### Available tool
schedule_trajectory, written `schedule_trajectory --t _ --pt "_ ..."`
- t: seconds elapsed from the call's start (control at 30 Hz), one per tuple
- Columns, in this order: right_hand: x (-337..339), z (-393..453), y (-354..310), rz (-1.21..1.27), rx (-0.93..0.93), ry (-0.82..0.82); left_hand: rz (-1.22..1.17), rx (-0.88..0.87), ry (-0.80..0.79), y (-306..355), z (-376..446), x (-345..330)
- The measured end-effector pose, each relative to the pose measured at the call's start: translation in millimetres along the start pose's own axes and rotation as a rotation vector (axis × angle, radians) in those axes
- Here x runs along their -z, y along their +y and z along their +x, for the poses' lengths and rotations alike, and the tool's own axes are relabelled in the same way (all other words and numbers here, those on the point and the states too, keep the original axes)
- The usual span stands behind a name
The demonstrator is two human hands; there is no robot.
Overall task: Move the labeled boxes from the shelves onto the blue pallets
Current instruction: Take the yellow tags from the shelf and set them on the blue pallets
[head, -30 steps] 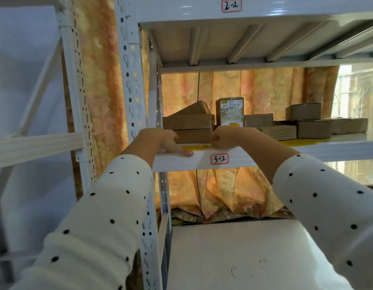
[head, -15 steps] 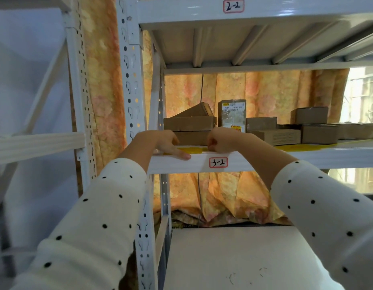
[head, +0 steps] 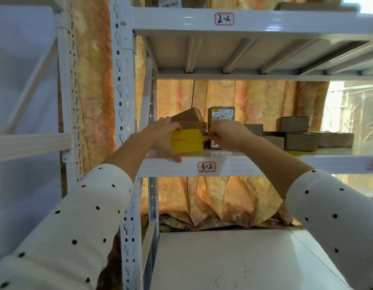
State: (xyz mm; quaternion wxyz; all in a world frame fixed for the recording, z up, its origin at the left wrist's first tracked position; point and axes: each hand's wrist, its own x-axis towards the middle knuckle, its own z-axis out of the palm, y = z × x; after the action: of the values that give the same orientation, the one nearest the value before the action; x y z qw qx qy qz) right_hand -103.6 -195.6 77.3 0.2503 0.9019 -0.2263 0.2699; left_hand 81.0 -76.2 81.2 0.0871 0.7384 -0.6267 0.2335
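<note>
On the shelf marked 3-2 (head: 254, 165) I hold a flat yellow tag (head: 186, 141) upright at the front edge. My left hand (head: 163, 136) grips its left end, thumb down on the shelf lip. My right hand (head: 228, 135) pinches the tag's small tab on the right. Behind the tag are stacked brown cardboard boxes (head: 189, 118) and an upright labeled box (head: 222, 115), partly hidden by my hands.
Several more brown boxes (head: 299, 136) lie further right on the same shelf. The shelf marked 2-2 (head: 286, 21) is overhead, a white lower shelf (head: 244, 258) below. A perforated white upright (head: 122, 101) stands left; an orange curtain (head: 265, 97) hangs behind.
The yellow tag lay flat on the shelf edge under my fingers; now both hands have lifted it upright in front of the boxes. My view has moved closer.
</note>
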Motion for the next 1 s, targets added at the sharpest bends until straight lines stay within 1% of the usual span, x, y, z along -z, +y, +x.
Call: schedule_trajectory --t 0.07,0.2,0.33,0.43,0.53,0.67,0.8,1.0 --pt "7.1 -9.4 6.5 -0.005 -0.026 0.004 -0.025 -0.043 0.060 8.8 2.1 5.4" --pt "20.6 -30.4 24.0 -0.053 -0.110 -0.002 0.076 -0.149 0.167 35.0 10.4 11.7" --pt "35.5 -65.3 38.4 -0.112 -0.211 -0.034 0.052 -0.220 0.234 67.0 16.1 2.4" --pt "48.8 -98.6 46.2 -0.132 -0.284 -0.062 0.013 -0.306 0.246 98.1 20.0 -7.1" --pt "59.7 -137.9 57.3 -0.179 -0.342 -0.084 -0.076 -0.398 0.248 132.3 24.7 -15.6" --pt "69.8 -192.3 74.6 -0.245 -0.420 -0.115 -0.150 -0.502 0.251 190.1 27.5 -25.5" --pt "80.7 -241.8 91.9 -0.294 -0.534 -0.186 -0.170 -0.570 0.259 251.3 28.2 -32.5" --pt "92.7 -313.0 119.0 -0.321 -0.662 -0.222 -0.202 -0.638 0.218 341.1 27.1 -44.6"
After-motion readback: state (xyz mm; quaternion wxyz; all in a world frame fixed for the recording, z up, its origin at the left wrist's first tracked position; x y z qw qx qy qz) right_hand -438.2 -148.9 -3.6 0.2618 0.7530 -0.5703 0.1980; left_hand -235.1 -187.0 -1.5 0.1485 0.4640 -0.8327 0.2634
